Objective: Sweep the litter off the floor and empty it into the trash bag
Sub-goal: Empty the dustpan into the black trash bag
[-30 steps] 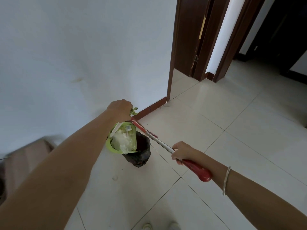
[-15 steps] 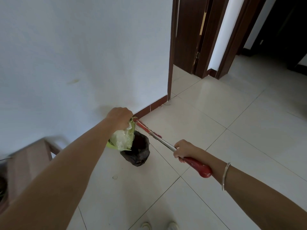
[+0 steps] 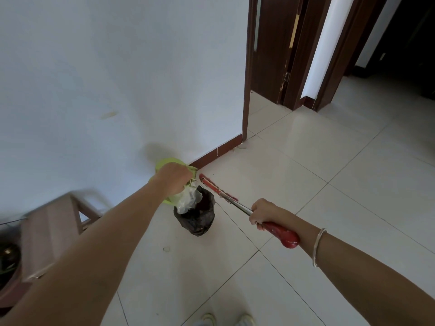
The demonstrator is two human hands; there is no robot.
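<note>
a pale tiled floor [image 3: 306,184] meets a white wall [image 3: 117,67] edged with a reddish-brown skirting board [image 3: 219,150], and dark wooden door frames [image 3: 303,55] stand open at the far end of the hallway. seen from above, a person reaches both bare arms toward a black trash bag [image 3: 196,215] that sits open on the tiles near the base of the wall. the left hand [image 3: 173,178] is closed around the handle of a lime-green dustpan [image 3: 168,164], which is tipped up over the mouth of the bag (its green rim shows above and below the fist). crumpled white plastic litter [image 3: 188,198] hangs from the pan's lower edge and touches the inside of the bag's opening. the right hand [image 3: 261,211] is wrapped tight around the shaft of a broom [image 3: 235,204], gripping the silver metal part just ahead of its red handle end, which juts back past the wrist. the broom's far end, red and scuffed, points toward the skirting board, just beside the bag; the brush head itself cannot be made out. a silver bangle [image 3: 319,247] circles the right forearm. a low wooden stool [image 3: 51,231], blurred, stands against the wall at the left, well apart from the bag. a small pale ring-shaped mark [image 3: 166,249] lies on the tile in front of the bag. the toes of light-coloured shoes [image 3: 226,320] peek in at the bottom edge of the frame.
</note>
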